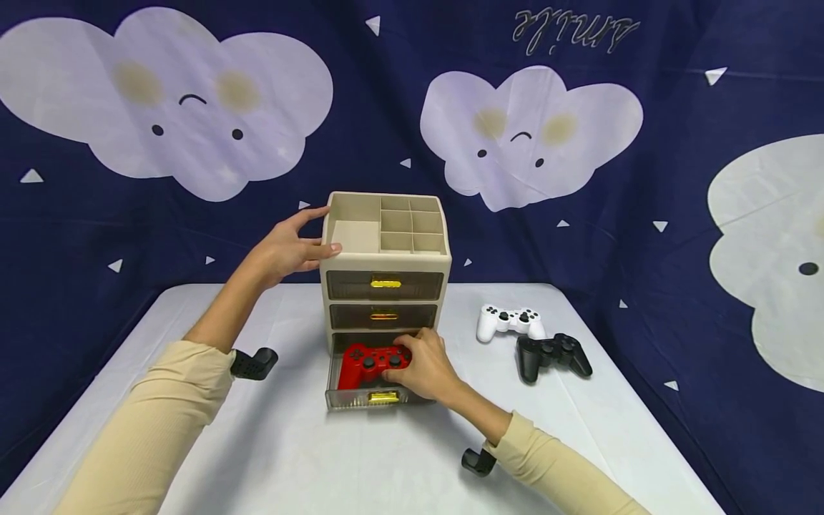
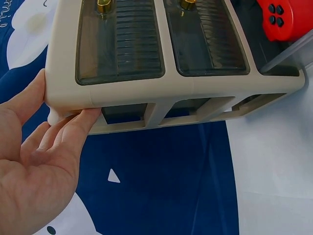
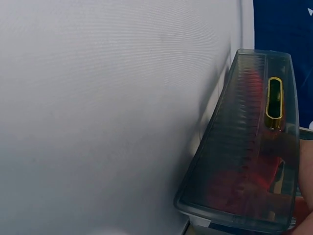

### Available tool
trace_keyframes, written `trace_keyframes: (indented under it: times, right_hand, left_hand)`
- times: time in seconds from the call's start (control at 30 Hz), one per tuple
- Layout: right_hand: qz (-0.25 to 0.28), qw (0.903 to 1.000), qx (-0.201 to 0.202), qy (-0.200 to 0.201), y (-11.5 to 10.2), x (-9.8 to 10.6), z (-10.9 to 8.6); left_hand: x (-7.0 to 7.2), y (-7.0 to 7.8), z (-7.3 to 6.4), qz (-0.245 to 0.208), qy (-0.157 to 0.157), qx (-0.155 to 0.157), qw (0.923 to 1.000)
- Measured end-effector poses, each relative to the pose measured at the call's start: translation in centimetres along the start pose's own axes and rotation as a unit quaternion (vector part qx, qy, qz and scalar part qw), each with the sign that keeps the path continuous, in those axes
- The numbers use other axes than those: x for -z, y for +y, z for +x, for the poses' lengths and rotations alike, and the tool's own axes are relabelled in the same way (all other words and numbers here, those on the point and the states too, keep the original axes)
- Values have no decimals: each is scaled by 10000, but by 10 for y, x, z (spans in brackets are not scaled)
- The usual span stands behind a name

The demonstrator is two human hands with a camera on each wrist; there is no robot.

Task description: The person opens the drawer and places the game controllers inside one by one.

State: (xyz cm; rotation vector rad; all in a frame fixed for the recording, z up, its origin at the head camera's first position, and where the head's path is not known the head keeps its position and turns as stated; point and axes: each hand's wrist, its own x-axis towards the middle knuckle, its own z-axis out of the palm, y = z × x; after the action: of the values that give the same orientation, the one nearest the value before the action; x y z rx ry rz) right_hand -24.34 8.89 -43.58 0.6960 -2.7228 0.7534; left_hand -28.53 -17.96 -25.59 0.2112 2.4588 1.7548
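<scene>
A cream desktop drawer organizer (image 1: pixel 386 263) stands on the table, its bottom drawer (image 1: pixel 352 400) pulled out. Inside that drawer lies a red game controller (image 1: pixel 367 365). My right hand (image 1: pixel 428 365) reaches in and grips the controller's right end, thumb at the near side and fingers over the far side. In the right wrist view the smoky drawer front (image 3: pixel 234 147) hides most of this hand, and the red shows through it. At the organizer's upper left edge my left hand (image 1: pixel 286 250) holds on, thumb and fingers on the cream frame (image 2: pixel 63 90).
Two more controllers, one white (image 1: pixel 508 322) and one black (image 1: pixel 552 355), lie to the right on the white table (image 1: pixel 290 458). Two upper drawers (image 1: pixel 385 285) are closed, with gold handles. A dark blue cloud-print curtain (image 1: pixel 373 107) hangs behind.
</scene>
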Motion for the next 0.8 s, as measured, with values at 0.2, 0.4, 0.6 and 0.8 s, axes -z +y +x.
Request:
trace_keyframes:
  times: [0.2, 0.4, 0.6, 0.8]
  right_hand:
    - [-59, 9999, 95, -20, 2, -1, -1]
    - [-128, 9998, 117, -88, 2, 0, -1]
    - [-30, 9999, 57, -119, 1, 1, -2]
    - [307, 9995, -41, -96, -4, 7, -2]
  left_hand:
    - [0, -1, 0, 18, 14, -2, 10000]
    - [1, -1, 0, 66, 32, 9, 10000]
    - [1, 1, -1, 98, 4, -41, 9999]
    - [1, 1, -1, 85, 24, 10, 10000]
